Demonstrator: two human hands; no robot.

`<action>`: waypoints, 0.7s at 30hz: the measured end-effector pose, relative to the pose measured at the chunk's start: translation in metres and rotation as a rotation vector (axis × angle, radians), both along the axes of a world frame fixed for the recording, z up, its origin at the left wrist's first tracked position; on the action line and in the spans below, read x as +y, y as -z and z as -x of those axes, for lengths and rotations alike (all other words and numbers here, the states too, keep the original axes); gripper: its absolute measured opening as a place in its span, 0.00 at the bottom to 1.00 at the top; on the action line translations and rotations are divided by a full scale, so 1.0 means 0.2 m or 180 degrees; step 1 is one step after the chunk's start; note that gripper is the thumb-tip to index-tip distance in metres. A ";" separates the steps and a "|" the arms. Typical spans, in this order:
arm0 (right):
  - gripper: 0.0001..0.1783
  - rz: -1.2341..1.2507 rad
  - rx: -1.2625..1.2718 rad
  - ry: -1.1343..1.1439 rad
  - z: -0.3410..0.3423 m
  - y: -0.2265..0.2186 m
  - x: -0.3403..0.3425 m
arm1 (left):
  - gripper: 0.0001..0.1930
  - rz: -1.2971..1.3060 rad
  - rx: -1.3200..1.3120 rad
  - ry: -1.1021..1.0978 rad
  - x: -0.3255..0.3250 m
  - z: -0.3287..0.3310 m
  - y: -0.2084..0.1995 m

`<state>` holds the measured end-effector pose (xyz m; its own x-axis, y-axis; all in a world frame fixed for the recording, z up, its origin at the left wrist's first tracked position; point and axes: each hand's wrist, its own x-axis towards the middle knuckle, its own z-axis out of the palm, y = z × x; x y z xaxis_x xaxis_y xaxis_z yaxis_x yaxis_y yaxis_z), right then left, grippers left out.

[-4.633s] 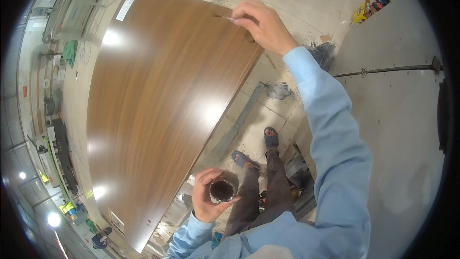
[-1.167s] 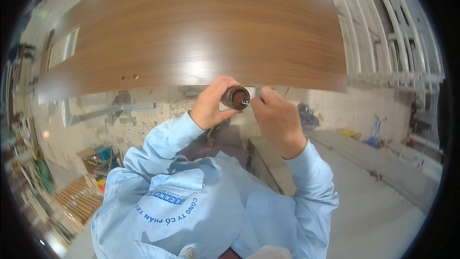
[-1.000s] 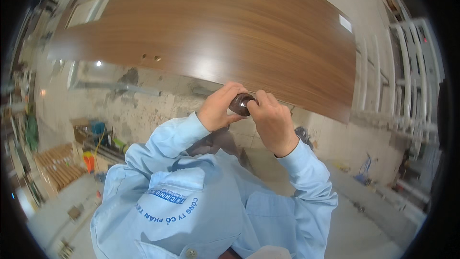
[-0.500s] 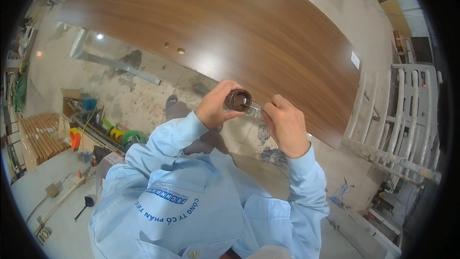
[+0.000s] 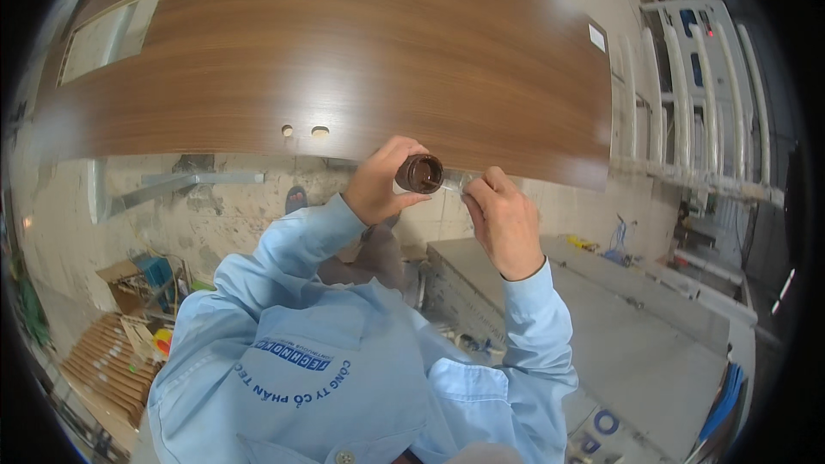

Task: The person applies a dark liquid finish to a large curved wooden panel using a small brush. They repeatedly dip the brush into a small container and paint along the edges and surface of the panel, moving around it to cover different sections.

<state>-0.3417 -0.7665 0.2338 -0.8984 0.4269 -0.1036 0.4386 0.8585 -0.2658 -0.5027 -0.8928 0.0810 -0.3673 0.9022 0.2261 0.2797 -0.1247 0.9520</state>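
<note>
My left hand (image 5: 378, 185) is closed around a small open jar (image 5: 421, 174) coated inside with dark brown. The jar is tipped so its mouth faces my right hand. My right hand (image 5: 505, 223) pinches a thin light-coloured stick (image 5: 449, 182), whose far end reaches into the jar; its exact kind is too blurred to tell. Both hands are at the near edge of a large brown wood-grain panel (image 5: 387, 51). The panel has a rectangular cut-out at its left end and two small holes near its front edge.
A white metal rack (image 5: 683, 94) of curved bars stands beyond the panel's right end. Grey support legs (image 5: 202, 178) show under its left part. A broad grey board (image 5: 593, 318) lies at lower right. Stacked brown strips (image 5: 107, 361) and an open cardboard box (image 5: 129, 279) sit lower left.
My view has turned, so the panel lies more level across the picture and the grey board shows at right. Both hands keep their holds, the stick still in the jar.
</note>
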 end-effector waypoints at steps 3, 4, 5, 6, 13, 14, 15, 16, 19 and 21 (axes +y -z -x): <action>0.05 0.0075 0.0207 0.0487 0.00 -0.01 -0.10 | 0.34 0.0051 -0.0001 0.0132 -0.04 0.05 0.02; 0.05 0.0012 0.0324 0.0707 -0.02 0.00 -0.12 | 0.35 0.0032 -0.0014 0.0211 -0.04 0.06 0.03; 0.05 -0.0005 0.0333 0.0611 -0.04 0.02 -0.14 | 0.34 0.0014 0.0002 0.0196 -0.03 0.05 0.03; 0.05 -0.0090 0.0388 0.0576 -0.08 0.06 -0.16 | 0.34 -0.0019 0.0021 0.0204 -0.03 0.04 0.04; 0.05 0.1187 0.1533 0.2382 -0.63 0.61 -0.10 | 0.35 0.0452 0.0275 0.0304 -0.09 0.04 0.04; 0.06 0.1034 0.1865 0.2713 -0.72 0.72 -0.04 | 0.36 0.0491 0.0341 0.0394 -0.10 0.05 0.04; 0.07 0.0978 0.2015 0.3284 -0.82 0.82 0.03 | 0.37 0.0508 0.0379 0.0479 -0.10 0.04 0.04; 0.08 0.0546 0.2402 0.3299 -0.91 0.92 0.12 | 0.37 0.0620 0.0386 0.0564 -0.11 0.02 0.05; 0.10 -0.0117 0.2629 0.3864 -1.13 1.19 0.41 | 0.39 0.0934 0.0407 0.0826 -0.09 -0.05 0.06; 0.10 -0.0303 0.2813 0.3743 -1.22 1.36 0.59 | 0.40 0.1096 0.0433 0.0939 -0.08 -0.14 0.08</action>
<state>-0.0985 -0.6495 -0.0377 0.2067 0.9132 0.3512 0.6094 0.1607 -0.7764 -0.4752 -0.9079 0.0658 -0.0718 0.9945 -0.0764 0.4049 0.0990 0.9090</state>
